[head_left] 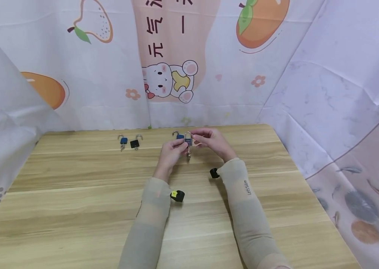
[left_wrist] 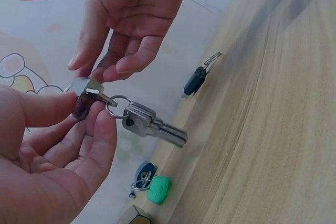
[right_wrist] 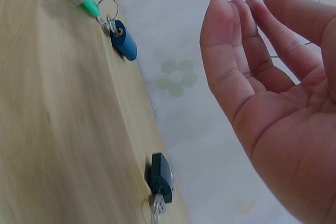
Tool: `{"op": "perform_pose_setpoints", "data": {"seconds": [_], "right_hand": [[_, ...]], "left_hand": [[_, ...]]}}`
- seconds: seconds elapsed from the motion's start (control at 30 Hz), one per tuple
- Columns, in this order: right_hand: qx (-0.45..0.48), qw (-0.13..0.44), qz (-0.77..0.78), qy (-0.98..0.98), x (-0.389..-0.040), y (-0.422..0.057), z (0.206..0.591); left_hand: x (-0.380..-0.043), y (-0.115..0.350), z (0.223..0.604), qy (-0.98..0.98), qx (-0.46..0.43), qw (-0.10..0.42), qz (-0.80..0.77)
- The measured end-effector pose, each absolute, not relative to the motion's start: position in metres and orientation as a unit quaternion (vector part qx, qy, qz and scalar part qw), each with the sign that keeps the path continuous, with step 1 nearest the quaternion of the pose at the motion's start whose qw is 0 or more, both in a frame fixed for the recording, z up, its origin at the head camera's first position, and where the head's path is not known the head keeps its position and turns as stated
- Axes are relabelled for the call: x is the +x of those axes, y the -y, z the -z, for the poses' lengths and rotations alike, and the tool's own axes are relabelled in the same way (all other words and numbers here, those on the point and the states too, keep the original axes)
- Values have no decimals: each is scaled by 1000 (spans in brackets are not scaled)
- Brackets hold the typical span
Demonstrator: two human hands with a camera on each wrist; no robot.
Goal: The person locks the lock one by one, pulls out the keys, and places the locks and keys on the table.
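Held up above the far table edge is a small silver padlock (head_left: 188, 142) with a dark label, its U-shaped shackle upward. My left hand (head_left: 170, 154) pinches its body between thumb and fingers. My right hand (head_left: 212, 142) pinches at the shackle side, thumb and fingertips close together; the exact contact is partly hidden. One key sits in the padlock's underside, and a ring with several more silver keys (left_wrist: 147, 119) dangles from it. Just behind the hands lies a blue padlock (right_wrist: 125, 40) with a green-headed key (right_wrist: 90, 4) on its ring.
Left on the table lie a blue padlock (head_left: 123, 141) and a black padlock (head_left: 135, 144), shackles open, keys attached. Another black padlock (right_wrist: 161, 177) lies behind my right hand. A printed curtain (head_left: 108, 93) hangs along the far edge. Black wrist-worn devices (head_left: 177, 196) jut from the sleeves.
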State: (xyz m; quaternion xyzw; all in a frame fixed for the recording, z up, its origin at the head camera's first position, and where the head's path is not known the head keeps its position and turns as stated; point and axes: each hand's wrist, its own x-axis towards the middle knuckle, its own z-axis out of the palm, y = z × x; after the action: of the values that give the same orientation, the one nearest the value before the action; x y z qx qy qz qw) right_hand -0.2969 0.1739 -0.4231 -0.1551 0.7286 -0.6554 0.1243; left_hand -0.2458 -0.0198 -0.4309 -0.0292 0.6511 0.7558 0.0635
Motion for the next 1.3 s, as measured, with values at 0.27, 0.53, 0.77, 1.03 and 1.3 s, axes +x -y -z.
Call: {"op": "perform_pose_setpoints", "data": {"seconds": [0.27, 0.53, 0.77, 1.03, 1.3], "right_hand": [[-139, 147, 638, -743, -293, -176, 422], [-131, 162, 626, -752, -293, -171, 422], [-141, 159, 601, -770, -294, -168, 423], [-133, 143, 598, -777, -293, -171, 423], [-125, 133, 635, -751, -290, -173, 418]], "left_hand": [[-246, 20, 432, -649, -25, 54, -758], [-247, 20, 431, -654, -24, 53, -754], [-246, 19, 432, -660, -29, 51, -749], [-245, 16, 434, -685, -11, 57, -726], [-244, 14, 436, -744, 39, 84, -662]]}}
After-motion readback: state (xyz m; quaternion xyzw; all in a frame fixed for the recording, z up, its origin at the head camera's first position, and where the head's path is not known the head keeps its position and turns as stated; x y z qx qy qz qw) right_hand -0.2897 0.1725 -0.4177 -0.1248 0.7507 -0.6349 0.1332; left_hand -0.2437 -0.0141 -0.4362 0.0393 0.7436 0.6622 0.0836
